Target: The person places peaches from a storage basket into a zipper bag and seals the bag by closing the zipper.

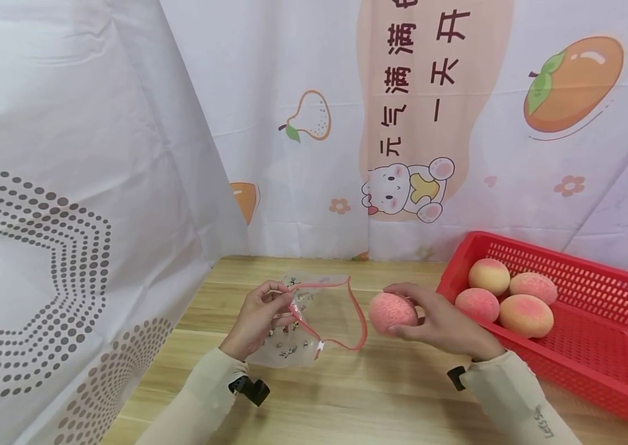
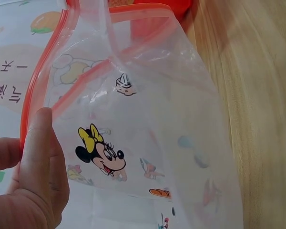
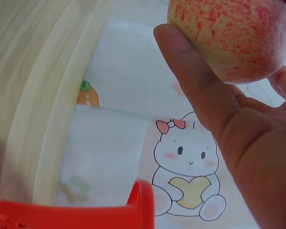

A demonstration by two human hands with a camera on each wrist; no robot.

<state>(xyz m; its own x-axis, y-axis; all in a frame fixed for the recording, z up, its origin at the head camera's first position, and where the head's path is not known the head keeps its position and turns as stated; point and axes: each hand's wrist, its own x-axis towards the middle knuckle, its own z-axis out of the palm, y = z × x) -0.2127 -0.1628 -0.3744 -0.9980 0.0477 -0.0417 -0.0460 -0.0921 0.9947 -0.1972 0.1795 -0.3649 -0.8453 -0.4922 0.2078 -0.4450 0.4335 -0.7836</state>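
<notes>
My left hand (image 1: 261, 315) pinches the red-edged rim of a clear zip bag (image 1: 286, 346) printed with small cartoon figures. The bag's mouth gapes toward the right, and a white slider sits on its red zip. In the left wrist view, thumb and fingers grip the bag's (image 2: 148, 143) edge beside a printed cartoon mouse. My right hand (image 1: 436, 321) holds a pink peach (image 1: 393, 313) between thumb and fingers, just right of the bag's mouth. The right wrist view shows the peach (image 3: 233, 38) speckled red over pale yellow, with fingers along its underside.
A red plastic basket (image 1: 586, 364) stands at the right of the wooden table (image 1: 358, 408). Several peaches (image 1: 525, 315) lie in its left end. A printed white cloth (image 1: 303, 204) hangs behind the table, and another dotted cloth (image 1: 141, 216) hangs at the left.
</notes>
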